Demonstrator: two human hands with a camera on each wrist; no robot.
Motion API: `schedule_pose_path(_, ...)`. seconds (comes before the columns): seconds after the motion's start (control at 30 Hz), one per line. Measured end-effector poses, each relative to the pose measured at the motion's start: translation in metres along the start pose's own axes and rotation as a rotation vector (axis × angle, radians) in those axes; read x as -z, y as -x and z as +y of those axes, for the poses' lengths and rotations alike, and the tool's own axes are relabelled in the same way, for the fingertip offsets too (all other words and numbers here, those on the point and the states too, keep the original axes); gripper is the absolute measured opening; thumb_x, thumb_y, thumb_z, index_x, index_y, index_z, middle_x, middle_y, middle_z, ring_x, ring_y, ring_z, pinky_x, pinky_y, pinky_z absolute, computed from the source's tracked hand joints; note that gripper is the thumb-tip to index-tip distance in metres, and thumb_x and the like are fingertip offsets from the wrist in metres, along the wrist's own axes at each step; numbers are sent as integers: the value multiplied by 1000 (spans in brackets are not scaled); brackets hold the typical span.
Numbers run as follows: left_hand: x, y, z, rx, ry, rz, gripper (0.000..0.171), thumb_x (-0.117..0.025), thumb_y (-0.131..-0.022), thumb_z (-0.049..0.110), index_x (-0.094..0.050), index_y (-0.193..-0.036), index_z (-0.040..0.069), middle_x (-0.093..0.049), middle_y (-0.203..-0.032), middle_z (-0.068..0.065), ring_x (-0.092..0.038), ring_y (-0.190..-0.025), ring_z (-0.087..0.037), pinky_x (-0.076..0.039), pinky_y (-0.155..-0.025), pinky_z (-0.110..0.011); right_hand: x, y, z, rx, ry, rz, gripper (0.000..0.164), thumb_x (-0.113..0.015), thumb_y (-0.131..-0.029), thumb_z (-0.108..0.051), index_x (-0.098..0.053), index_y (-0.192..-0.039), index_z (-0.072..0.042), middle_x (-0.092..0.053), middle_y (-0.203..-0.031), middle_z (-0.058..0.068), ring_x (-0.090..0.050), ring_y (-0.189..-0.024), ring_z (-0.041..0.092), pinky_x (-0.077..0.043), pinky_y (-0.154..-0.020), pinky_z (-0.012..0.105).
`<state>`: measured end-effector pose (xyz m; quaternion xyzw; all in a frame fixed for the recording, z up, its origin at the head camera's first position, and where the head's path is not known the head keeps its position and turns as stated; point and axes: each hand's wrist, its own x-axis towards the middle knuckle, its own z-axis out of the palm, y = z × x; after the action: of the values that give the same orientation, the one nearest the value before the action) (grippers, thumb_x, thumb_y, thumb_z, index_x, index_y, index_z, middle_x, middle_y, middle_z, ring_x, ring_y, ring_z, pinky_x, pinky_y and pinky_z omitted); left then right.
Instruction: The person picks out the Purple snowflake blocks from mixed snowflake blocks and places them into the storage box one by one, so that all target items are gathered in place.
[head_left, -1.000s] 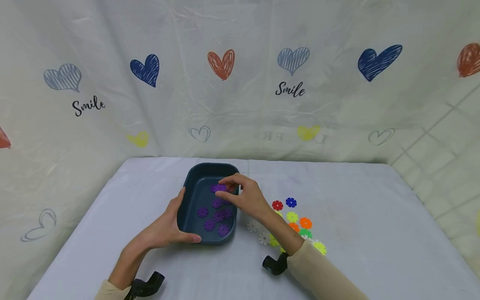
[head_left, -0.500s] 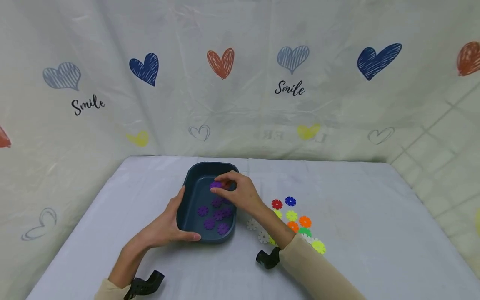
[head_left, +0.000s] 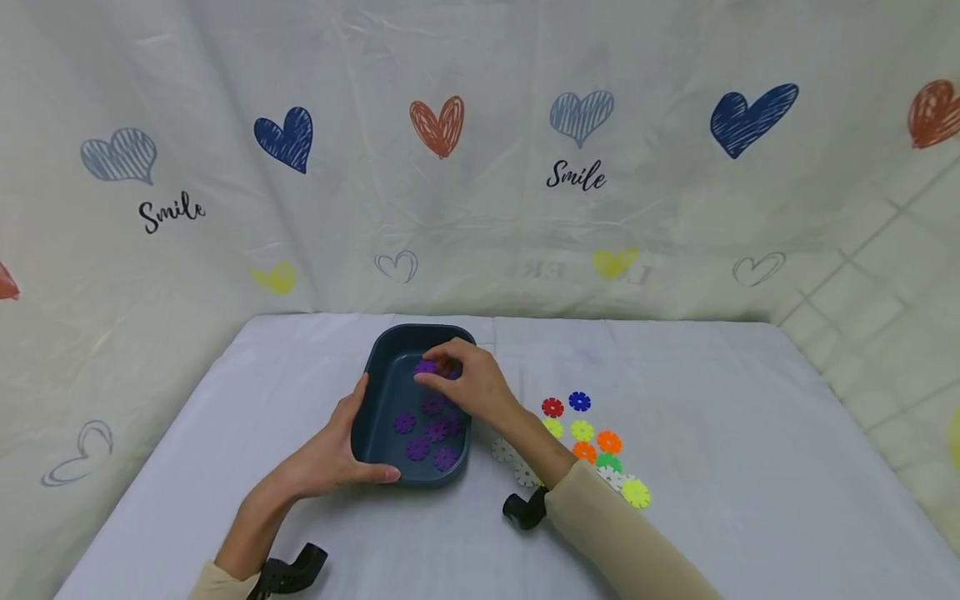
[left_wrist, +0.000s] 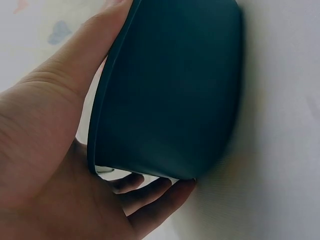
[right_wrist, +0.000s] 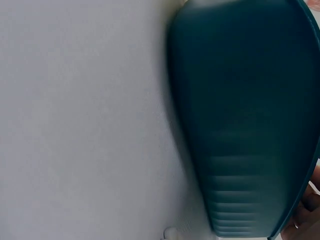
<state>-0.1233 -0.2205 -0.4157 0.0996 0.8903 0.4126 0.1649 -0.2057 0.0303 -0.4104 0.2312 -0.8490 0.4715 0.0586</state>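
Note:
A dark teal plastic tray (head_left: 384, 375) stands on the white-covered table, with several purple flower-shaped notched discs (head_left: 417, 448) lying in it. My left hand (head_left: 327, 457) grips the tray at its left side and near corner, thumb over the near rim. In the left wrist view its fingers reach along the tray's outer wall (left_wrist: 170, 90). Over the tray's far right part, my right hand (head_left: 480, 385) pinches a purple notched disc (head_left: 424, 367) between thumb and fingers. Another bit of purple shows behind those fingers. In the right wrist view the tray's wall (right_wrist: 240, 110) hides the fingertips.
Right of the tray lie loose notched discs: a red one (head_left: 552, 407), a blue one (head_left: 579, 402), a green one (head_left: 608, 462), plus orange, yellow and white ones. My right forearm covers some. A heart-printed sheet (head_left: 480, 200) hangs behind the table.
My right hand has shifted a little left and away from me over the tray, carrying the purple disc. The left hand and the tray hold their place.

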Motion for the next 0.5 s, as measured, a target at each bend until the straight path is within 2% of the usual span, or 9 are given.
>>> schedule_pose_path(0.5, 0, -1, -2, -8, 26, -11, 142, -91, -78, 45, 19, -166, 24, 4, -174, -23, -15, -157, -48, -27, -120, -73, -10, -11, -2, 1, 34, -30, 35, -85, -88, -34, -78, -115, -13, -72, -98, 1, -67, -88, 14, -56, -79, 22)
